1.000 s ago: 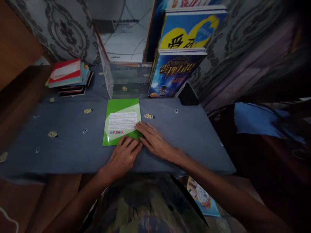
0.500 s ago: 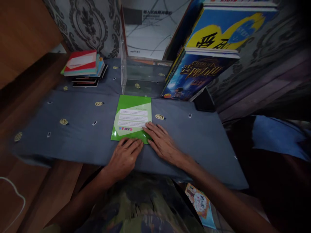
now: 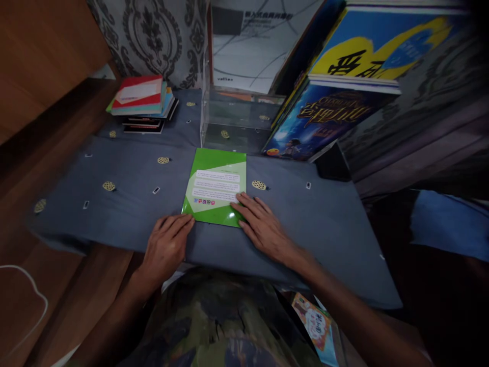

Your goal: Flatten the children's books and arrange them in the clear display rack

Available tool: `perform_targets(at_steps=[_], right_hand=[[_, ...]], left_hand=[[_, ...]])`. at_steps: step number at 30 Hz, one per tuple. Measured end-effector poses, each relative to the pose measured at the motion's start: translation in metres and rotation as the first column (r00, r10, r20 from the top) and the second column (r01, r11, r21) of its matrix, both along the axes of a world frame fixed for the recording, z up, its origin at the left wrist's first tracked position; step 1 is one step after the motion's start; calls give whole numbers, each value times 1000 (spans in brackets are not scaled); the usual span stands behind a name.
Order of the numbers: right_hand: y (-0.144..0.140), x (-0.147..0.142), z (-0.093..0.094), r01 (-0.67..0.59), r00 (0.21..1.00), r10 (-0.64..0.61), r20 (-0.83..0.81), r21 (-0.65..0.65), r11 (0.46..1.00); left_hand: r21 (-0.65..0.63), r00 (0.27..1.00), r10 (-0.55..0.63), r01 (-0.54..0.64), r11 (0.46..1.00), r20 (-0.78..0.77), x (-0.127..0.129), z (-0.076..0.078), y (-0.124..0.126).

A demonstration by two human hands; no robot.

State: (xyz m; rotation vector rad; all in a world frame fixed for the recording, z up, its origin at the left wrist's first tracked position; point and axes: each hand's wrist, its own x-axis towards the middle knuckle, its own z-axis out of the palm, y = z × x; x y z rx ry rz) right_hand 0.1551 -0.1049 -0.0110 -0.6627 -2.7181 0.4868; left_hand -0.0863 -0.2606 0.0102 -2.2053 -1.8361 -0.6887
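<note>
A thin green book lies flat on the cloth-covered table, its pale panel of text boxes facing up and turned upside down to me. Over its lower right corner rests my right hand, fingers stretched out flat, the fingertips on the cover. My left hand lies on the cloth at the book's lower left corner. Its fingers are stretched forward side by side, with the tips close to the corner or touching it. Neither hand grips anything.
A clear acrylic rack stands behind the book, with upright books such as a dark blue one on its right. A small book stack sits at back left. The table's dark grey cloth bears pineapple prints. More books lie below the front edge.
My left hand has slid left along the book's near edge, from its middle to the lower left corner. My right hand stays on the lower right corner. The view has shifted slightly.
</note>
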Motion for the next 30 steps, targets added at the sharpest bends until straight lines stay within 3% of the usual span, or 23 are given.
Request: perform_targets(at_steps=[4, 8, 14, 19, 30], right_hand=[[-1, 0, 2, 4, 1000, -4, 22, 15, 1000], [-5, -11, 15, -26, 998, 25, 49, 36, 999], [-20, -63, 38, -294, 956, 293, -33, -129, 947], [-23, -93, 29, -388, 921, 384, -60, -175, 905], [-2, -101, 24, -412, 911, 411, -40, -176, 894]], left_hand=[[31, 1000, 19, -19, 999, 6, 1, -4, -2], [56, 999, 53, -52, 997, -7, 4, -8, -1], [69, 995, 94, -92, 993, -26, 8, -8, -2], [102, 995, 100, -96, 990, -28, 9, -7, -1], [128, 994, 110, -108, 986, -4, 10, -10, 0]])
